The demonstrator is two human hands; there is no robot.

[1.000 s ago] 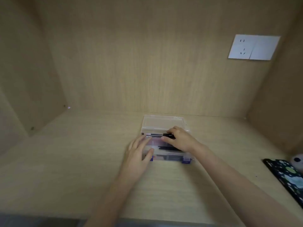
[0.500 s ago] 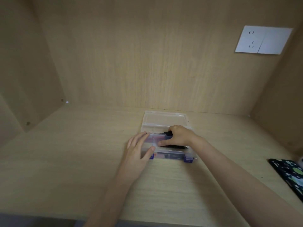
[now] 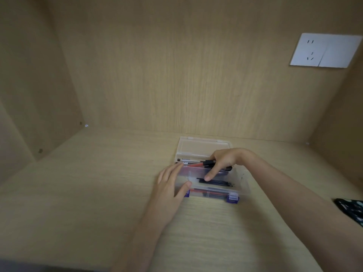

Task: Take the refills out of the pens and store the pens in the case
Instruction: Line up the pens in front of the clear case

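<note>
Underneath everything lies a pale wooden bench [image 3: 98, 193], closed in behind by a back panel [image 3: 176, 75] of the same wood. A white socket plate [image 3: 324, 50] sits high on that panel to the right. At the right edge of the bench, a dark patterned item [image 3: 351, 210] is only partly in view.

Near the middle of the bench stands a clear plastic pen case [image 3: 241, 185], its lid [image 3: 202, 147] thrown open toward the panel.

The left hand [image 3: 169, 187] rests flat on the left end of the case, fingers straight and together, thumb against the front wall. The right hand [image 3: 225, 159] reaches into the back of the case. Its grip is curled round a small bundle of red and black pens [image 3: 198, 164], while the forefinger stretches down and touches thin black refills [image 3: 218, 181] lying in the middle of the tray.

A red refill [image 3: 206, 192] shows through the front wall, lying along it with darker ones. Two blue latches [image 3: 232, 199] sit on the front edge, the left one half hidden by the left thumb.
</note>
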